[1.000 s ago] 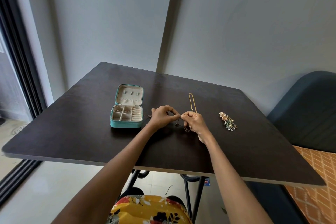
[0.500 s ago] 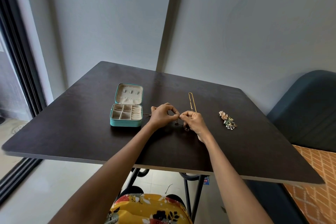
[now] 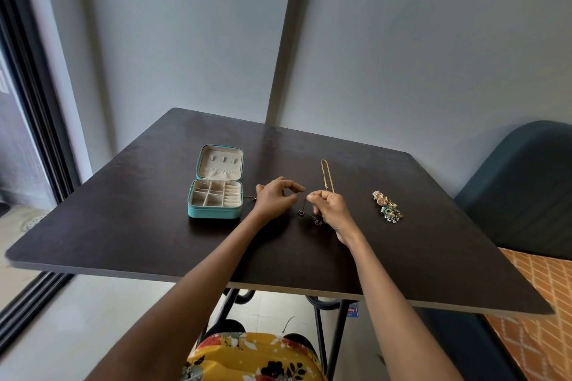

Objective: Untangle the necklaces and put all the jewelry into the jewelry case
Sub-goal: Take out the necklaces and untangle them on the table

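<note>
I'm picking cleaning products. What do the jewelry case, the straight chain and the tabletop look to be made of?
Jewelry case: teal outside, smooth like faux leather, though it could be fabric; beige lining looks soft, velvety.
Straight chain: thin gold-coloured metal by its yellow glint; plated or solid cannot be told.
Tabletop: dark brown, matte, faintly mottled, with a pale edge; probably laminated board.

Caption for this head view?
Right hand pinches a dark tangled necklace beside the open teal jewelry case.

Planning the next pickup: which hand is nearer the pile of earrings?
Right. The right hand sits just left of the earring pile; the left hand is farther left, beside the jewelry case.
</note>
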Demonstrator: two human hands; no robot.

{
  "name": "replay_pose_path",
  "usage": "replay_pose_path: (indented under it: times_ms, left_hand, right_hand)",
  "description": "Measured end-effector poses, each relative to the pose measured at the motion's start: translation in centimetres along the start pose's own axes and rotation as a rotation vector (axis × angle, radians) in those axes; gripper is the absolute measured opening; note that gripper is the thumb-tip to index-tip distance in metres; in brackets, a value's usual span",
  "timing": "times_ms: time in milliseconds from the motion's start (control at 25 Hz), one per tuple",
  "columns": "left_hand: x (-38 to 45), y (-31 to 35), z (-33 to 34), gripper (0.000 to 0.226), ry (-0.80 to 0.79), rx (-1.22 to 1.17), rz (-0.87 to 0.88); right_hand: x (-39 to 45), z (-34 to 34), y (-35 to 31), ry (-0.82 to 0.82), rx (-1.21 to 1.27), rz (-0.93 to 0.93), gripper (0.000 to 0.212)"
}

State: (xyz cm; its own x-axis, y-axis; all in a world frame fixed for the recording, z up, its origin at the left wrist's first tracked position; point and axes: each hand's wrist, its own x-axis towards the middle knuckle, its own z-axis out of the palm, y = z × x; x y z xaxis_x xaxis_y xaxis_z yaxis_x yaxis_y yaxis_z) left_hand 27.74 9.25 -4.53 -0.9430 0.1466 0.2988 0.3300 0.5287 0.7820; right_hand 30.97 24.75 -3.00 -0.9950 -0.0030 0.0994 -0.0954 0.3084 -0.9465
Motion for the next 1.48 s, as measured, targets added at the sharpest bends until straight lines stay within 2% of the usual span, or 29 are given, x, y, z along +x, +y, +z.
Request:
replay_pose_path:
  times_ms: [240, 560, 720, 920, 1080, 1280, 1480]
  left_hand:
    - [-0.1, 0.34, -0.19, 0.013, -0.082, 0.034, 0.0]
    - [-0.16, 0.35, -0.3, 0.019, -0.033, -0.04, -0.008]
    - [-0.24, 0.36, -0.38, 0.011, -0.015, -0.077, -0.005]
    - [-0.23, 0.32, -0.33, 0.009, -0.002, -0.055, 0.0]
    - [-0.09, 0.15, -0.26, 0.015, -0.031, -0.033, 0.01]
    - [0.0, -0.01, -0.03, 0.006, -0.024, 0.033, 0.014]
    - [0.03, -0.22, 0.03, 0.008, -0.034, 0.078, 0.052]
  right_hand:
    - [0.1, -0.08, 0.22, 0.019, 0.022, -0.001, 0.012]
    - [0.32, -0.19, 0.44, 0.009, 0.025, 0.022, 0.012]
    - [0.19, -0.19, 0.34, -0.007, 0.017, 0.023, 0.012]
    - [0.36, -0.1, 0.46, 0.012, 0.046, 0.024, 0.015]
    - [0.36, -0.13, 0.75, 0.038, -0.011, 0.004, 0.008]
    - [0.35, -0.1, 0.74, 0.055, 0.009, -0.003, 0.007]
    - [0.58, -0.01, 0.78, 0.061, -0.039, -0.015, 0.008]
